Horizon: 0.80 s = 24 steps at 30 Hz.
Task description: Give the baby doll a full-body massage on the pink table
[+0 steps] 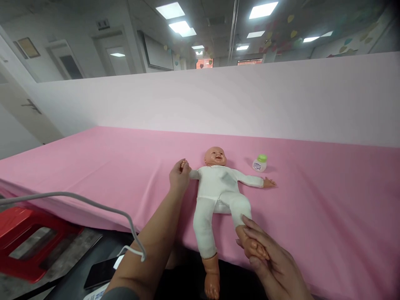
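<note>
Doll hand (183,164) half-hidden in left grip (180,176)

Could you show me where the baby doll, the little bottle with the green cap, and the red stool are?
Baby doll (218,182): head view, white-clothed torso.
Little bottle (259,165): head view, body below the green cap.
Red stool (28,218): head view, upper part.

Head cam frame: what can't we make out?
All in the head view:
Doll: one hand mostly hidden by the left hand closed around it.
Bottle: label text too small to read.
Dark phone-like device: partly hidden by the left forearm.
Right hand: its forearm cut off by the bottom edge.
Red stool: cut off by the left edge.
</note>
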{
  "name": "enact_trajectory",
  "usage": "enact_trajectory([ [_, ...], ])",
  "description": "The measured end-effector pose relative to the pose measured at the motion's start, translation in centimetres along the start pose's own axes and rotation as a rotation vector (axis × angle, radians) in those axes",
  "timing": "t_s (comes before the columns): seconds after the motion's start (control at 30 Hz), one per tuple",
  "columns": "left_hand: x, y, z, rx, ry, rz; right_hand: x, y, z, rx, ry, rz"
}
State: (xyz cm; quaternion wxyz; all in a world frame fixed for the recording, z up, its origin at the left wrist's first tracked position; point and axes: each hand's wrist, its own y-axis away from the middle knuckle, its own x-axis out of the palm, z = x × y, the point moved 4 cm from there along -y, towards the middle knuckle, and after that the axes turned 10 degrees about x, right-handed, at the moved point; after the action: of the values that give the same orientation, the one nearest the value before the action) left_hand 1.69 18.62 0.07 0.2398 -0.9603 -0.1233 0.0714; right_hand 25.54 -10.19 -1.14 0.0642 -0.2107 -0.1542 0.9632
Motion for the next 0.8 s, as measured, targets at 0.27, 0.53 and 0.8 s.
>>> enact_trajectory([
  [0.27,-2.1,-1.8,3.9,-0.254,0.228,-0.287,0.1,2.2,-1.5,-0.079,0.135,0.008],
  [0.53,-2.1,-1.3,3.8,-0.278,0.213,-0.317,2.8,4.7,-4.0,0.138,-0.122,-0.044],
  [0.8,-1.5,-1.0,3.1,-0.184,0.243,-0.27,4.0,5.0,-3.6,0.228,-0.227,-0.049],
])
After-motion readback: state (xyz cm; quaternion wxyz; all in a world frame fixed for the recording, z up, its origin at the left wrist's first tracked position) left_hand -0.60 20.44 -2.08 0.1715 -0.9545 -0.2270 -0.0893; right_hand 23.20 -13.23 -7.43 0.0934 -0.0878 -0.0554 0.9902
